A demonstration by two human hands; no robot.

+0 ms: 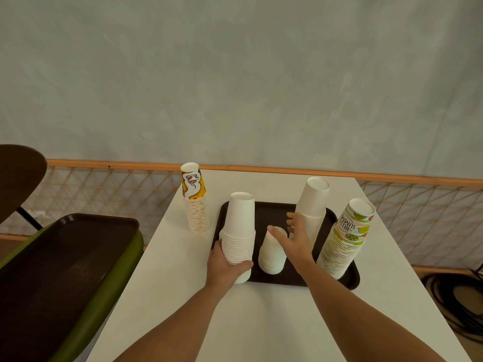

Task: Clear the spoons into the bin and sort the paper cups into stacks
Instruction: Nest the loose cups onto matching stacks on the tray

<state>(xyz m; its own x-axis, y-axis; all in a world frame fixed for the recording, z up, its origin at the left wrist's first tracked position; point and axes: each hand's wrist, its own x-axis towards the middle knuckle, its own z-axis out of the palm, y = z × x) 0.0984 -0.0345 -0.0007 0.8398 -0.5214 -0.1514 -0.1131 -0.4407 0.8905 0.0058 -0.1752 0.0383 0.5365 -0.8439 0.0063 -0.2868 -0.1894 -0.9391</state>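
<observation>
On the dark tray (pixel 271 212) stand upside-down stacks of paper cups. My left hand (pixel 224 267) grips the lower part of a tall white stack (pixel 239 226) at the tray's left edge. A short white stack (pixel 271 254) stands in the middle. My right hand (pixel 295 239) hovers just right of its top, fingers spread, thumb touching the top cup. Behind that hand rises another white stack (pixel 312 202). A lime-printed stack (pixel 345 239) leans at the tray's right end. A yellow-printed stack (pixel 194 199) stands on the white table (pixel 261 322), off the tray. No spoons are visible.
A second dark tray (pixel 65 270) lies on a green bin (pixel 115 278) to the left of the table. A dark chair back (pixel 18 173) stands at far left. Black cables (pixel 460 304) lie on the floor at right. A wall runs behind the table.
</observation>
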